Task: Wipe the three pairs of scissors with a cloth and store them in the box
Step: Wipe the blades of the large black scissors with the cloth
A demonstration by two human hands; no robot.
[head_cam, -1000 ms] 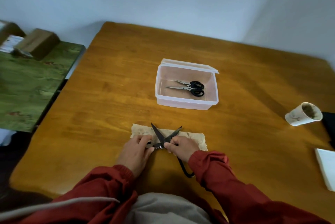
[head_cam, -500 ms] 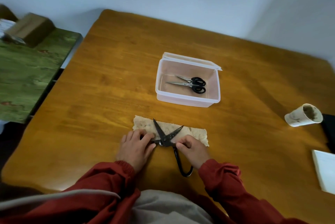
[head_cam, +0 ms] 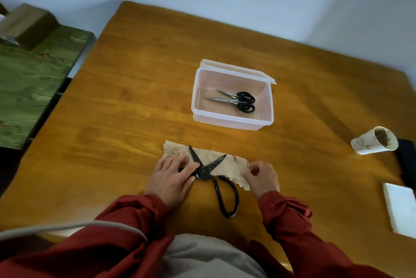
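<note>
Blades of the large black scissors (head_cam: 206, 168) lie spread in a V on the beige cloth (head_cam: 227, 164), at the near side of the wooden table (head_cam: 135, 109). The clear plastic box (head_cam: 231, 121) stands just beyond, lid open. The left hand (head_cam: 173, 176) presses flat at the pivot, fingers straight. The right hand (head_cam: 262, 176) pinches the cloth's near right edge. Best, I judge, to fold that edge over one blade and rub from pivot to tip, skin kept off the cutting edge.
</note>
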